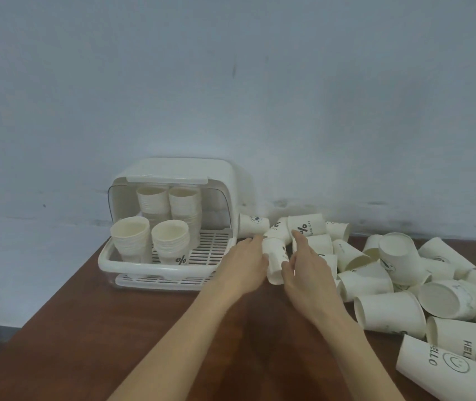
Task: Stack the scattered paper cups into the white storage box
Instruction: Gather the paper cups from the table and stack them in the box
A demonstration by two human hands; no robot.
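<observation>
The white storage box (109,263) stands open at the back left of the brown table, with several stacks of paper cups (132,240) inside on its slatted tray. Between my hands is a white paper cup (274,260) with a black "%" mark. My left hand (245,263) holds it from the left and my right hand (307,266) grips it from the right, with the index finger reaching up to a cup (306,225) behind. Many loose cups (390,314) lie scattered to the right.
A pale wall runs close behind the box and the cups. The table's left edge (57,296) slants down toward me. Bare brown tabletop (115,342) lies in front of the box. Cups printed "HELLO" (445,363) lie at the near right.
</observation>
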